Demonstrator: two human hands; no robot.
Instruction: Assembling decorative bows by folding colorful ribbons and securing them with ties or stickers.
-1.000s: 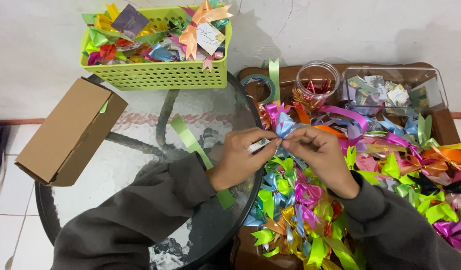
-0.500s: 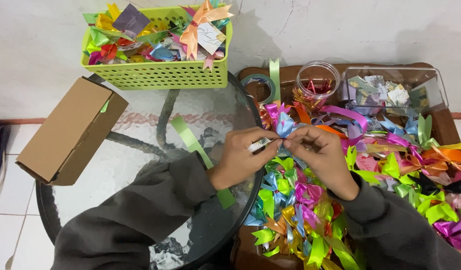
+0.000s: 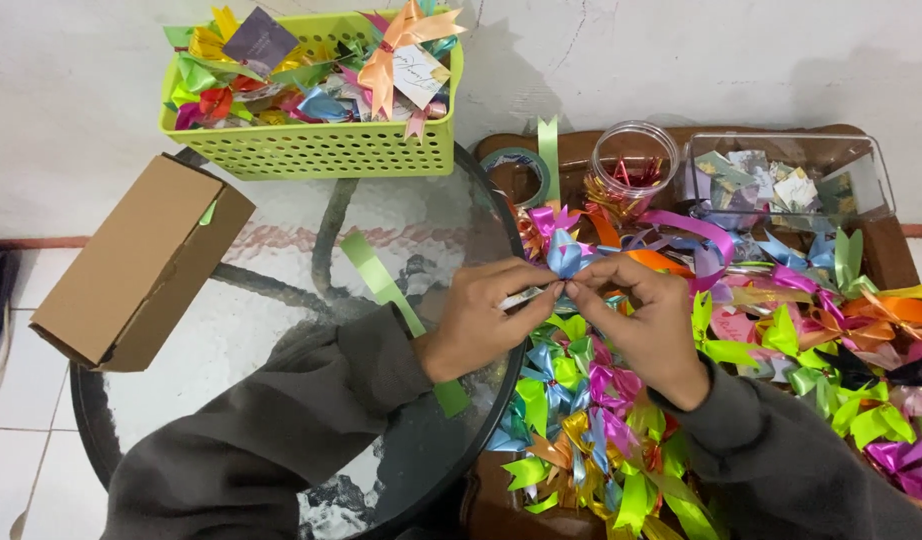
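My left hand and my right hand meet fingertip to fingertip over the edge of a round glass table. Together they pinch a small light-blue ribbon bow and a thin pale strip that runs between the fingers. Both arms wear dark grey sleeves. Under and around my right hand lies a heap of coloured ribbon bows in green, pink, blue, gold and orange. A long green ribbon strip lies on the glass beside my left wrist.
A lime-green basket full of ribbon bows and tags stands at the back of the table. An open brown cardboard box sits at the left. On a brown tray are a clear jar, a clear plastic box and a tape roll.
Hardly anything differs. Both hands stay at the same spot on the blue bow, with only slight shifts of the fingertips.
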